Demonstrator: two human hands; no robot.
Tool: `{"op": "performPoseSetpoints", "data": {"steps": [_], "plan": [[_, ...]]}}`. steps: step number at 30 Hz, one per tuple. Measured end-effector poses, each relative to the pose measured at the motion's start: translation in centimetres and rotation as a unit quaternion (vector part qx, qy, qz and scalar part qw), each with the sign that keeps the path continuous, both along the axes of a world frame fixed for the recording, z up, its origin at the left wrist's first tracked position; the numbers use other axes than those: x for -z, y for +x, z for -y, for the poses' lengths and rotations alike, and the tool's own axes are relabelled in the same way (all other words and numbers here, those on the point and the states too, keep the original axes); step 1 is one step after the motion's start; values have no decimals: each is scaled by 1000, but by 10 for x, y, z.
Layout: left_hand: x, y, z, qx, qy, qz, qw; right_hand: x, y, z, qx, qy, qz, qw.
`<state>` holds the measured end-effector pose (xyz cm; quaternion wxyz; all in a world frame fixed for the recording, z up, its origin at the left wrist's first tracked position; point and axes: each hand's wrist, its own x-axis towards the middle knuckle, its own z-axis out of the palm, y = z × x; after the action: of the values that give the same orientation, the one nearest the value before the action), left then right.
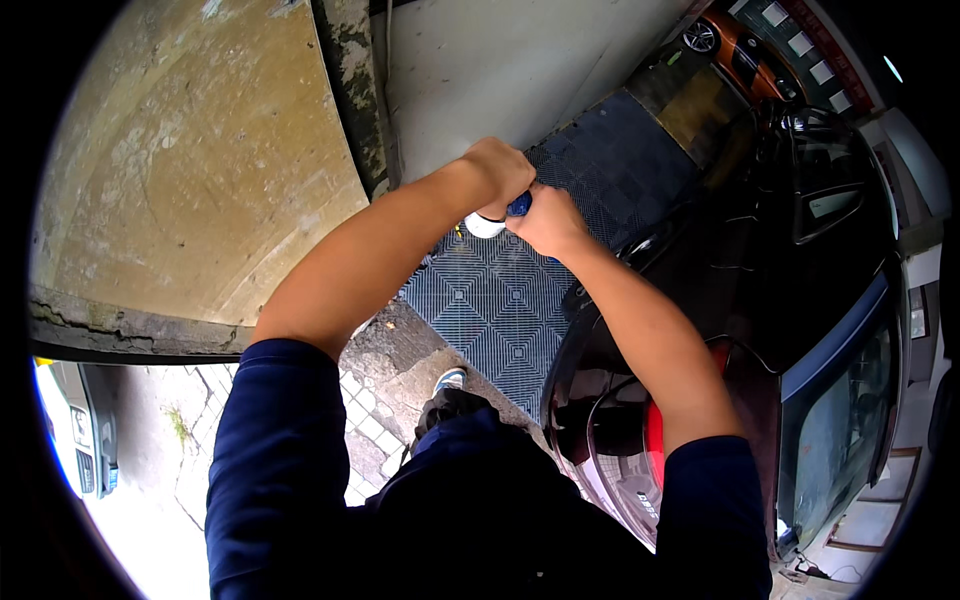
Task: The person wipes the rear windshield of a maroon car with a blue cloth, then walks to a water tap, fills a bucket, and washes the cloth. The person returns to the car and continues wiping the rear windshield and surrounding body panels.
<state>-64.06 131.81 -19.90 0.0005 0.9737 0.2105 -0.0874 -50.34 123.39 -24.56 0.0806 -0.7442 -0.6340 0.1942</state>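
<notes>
Both my arms reach out ahead and the hands meet close together above the floor. My left hand (497, 172) is curled into a fist, its fingers mostly turned away from view. Beside it, slightly nearer and to the right, my right hand (551, 220) is closed too. A bunched dark blue cloth (519, 205) shows between them, gripped by both hands; most of it is hidden. Just under the hands is a rounded white thing (485, 227), partly covered, whose kind I cannot make out.
A dark red car (610, 440) stands close on my right. Grey grid tiles (490, 300) cover the floor ahead, beside a pale wall (480, 70). A worn yellowish panel (200, 150) fills the left. An orange car (745, 60) is far right; another vehicle (82, 430) is outside left.
</notes>
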Motion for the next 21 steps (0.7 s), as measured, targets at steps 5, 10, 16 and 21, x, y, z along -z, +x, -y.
{"op": "performPoseSetpoints", "data": {"steps": [5, 10, 16, 21], "plan": [[7, 10, -7, -29, -43, -1, 999, -3, 4, -3, 5, -17, 63, 998], [18, 13, -19, -57, -94, -18, 994, 0, 6, -6, -13, -7, 78, 997], [25, 11, -25, -97, -197, -84, 972, 2, 1, 5, -46, 14, 104, 993], [87, 41, -26, -107, -321, -182, 923, 46, 24, 39, -35, 21, 32, 999]]}}
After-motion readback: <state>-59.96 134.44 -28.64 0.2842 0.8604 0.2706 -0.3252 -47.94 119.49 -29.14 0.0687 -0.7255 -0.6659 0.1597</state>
